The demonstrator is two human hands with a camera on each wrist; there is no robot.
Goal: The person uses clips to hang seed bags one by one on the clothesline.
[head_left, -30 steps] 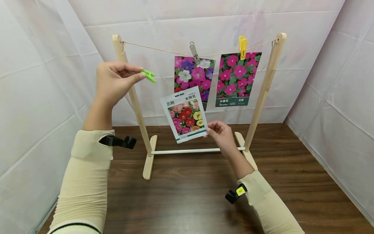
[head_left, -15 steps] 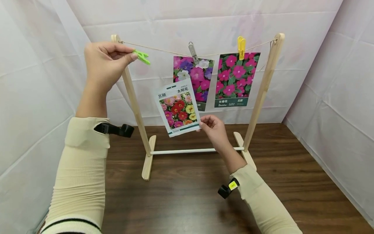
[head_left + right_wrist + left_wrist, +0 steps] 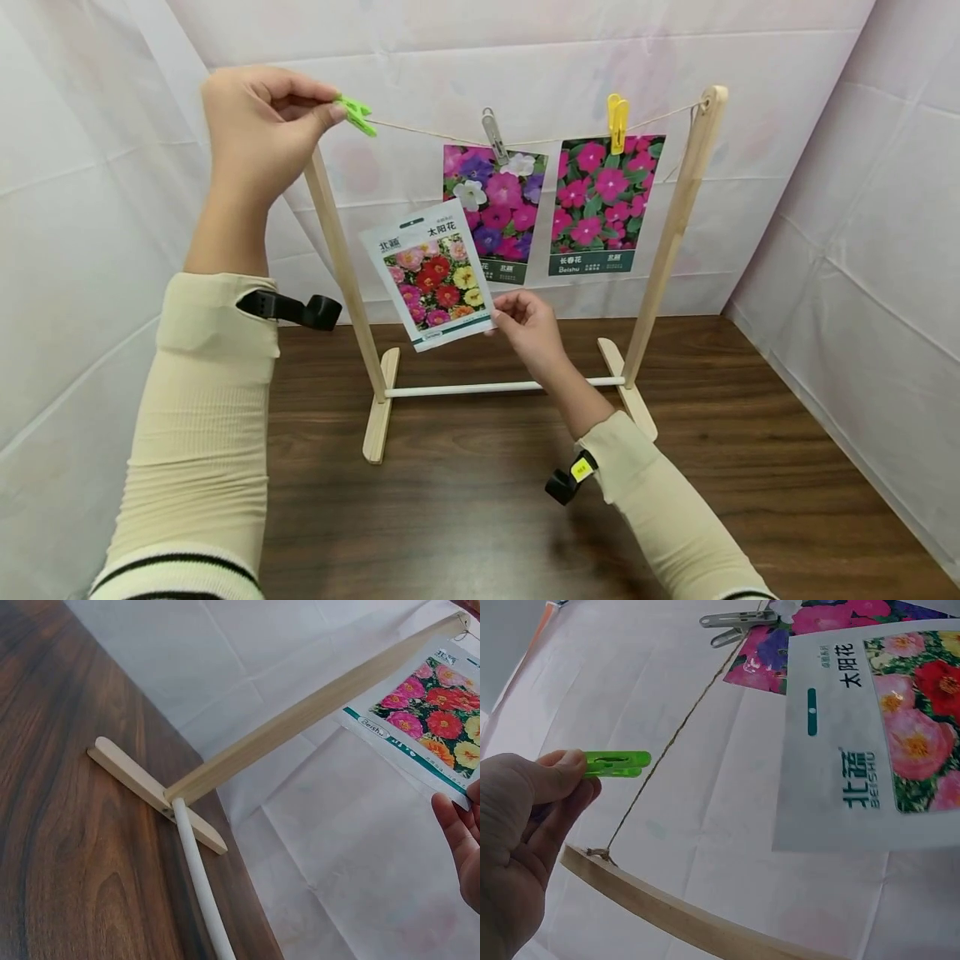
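My left hand (image 3: 258, 125) is raised at the top of the left post and pinches a green clothespin (image 3: 353, 113) between thumb and finger, beside the string (image 3: 427, 133). In the left wrist view the green clothespin (image 3: 616, 763) lies level right next to the string (image 3: 667, 746). My right hand (image 3: 525, 321) pinches the lower right corner of a white seed packet (image 3: 429, 273) printed with mixed flowers and holds it up in front of the rack, below the string. The same packet (image 3: 877, 735) fills the right of the left wrist view.
A wooden drying rack (image 3: 693, 200) stands on a dark wooden table (image 3: 465, 500). Two flower packets hang from the string: one (image 3: 491, 208) under a grey clothespin (image 3: 492, 133), one (image 3: 600, 200) under a yellow clothespin (image 3: 617, 121). White cloth walls close in behind and on both sides.
My left hand has risen with the green clothespin from mid-post height to the string. My right hand has carried the packet up and to the left.
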